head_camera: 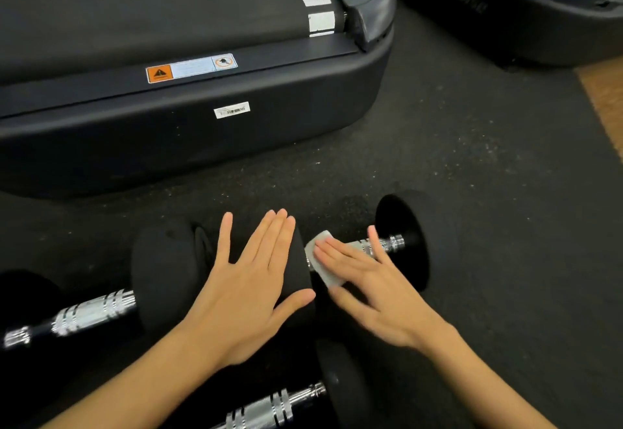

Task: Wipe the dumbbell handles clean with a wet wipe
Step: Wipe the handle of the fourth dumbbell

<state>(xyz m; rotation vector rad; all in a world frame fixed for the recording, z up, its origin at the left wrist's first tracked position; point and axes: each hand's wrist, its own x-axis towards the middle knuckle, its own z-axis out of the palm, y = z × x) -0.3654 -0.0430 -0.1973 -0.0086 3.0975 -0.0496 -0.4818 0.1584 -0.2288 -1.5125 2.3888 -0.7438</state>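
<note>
Three black dumbbells with chrome handles lie on the dark rubber floor. On the middle-right dumbbell (406, 236), my left hand (249, 280) lies flat with fingers spread on its left weight head. My right hand (374, 280) presses a white wet wipe (323, 272) over this dumbbell's chrome handle (387, 243), fingers on top and thumb on the near side. Most of the handle is hidden under the wipe and hand. A second dumbbell's handle (91, 314) shows at the left. A third dumbbell's handle (269, 408) lies at the bottom, between my forearms.
A treadmill's rear end (202, 132) stands just beyond the dumbbells, across the upper left. Another dark machine base (522, 24) sits at the top right. The rubber mat (488, 176) runs to the right, with a strip of wooden floor (603, 98) at its edge.
</note>
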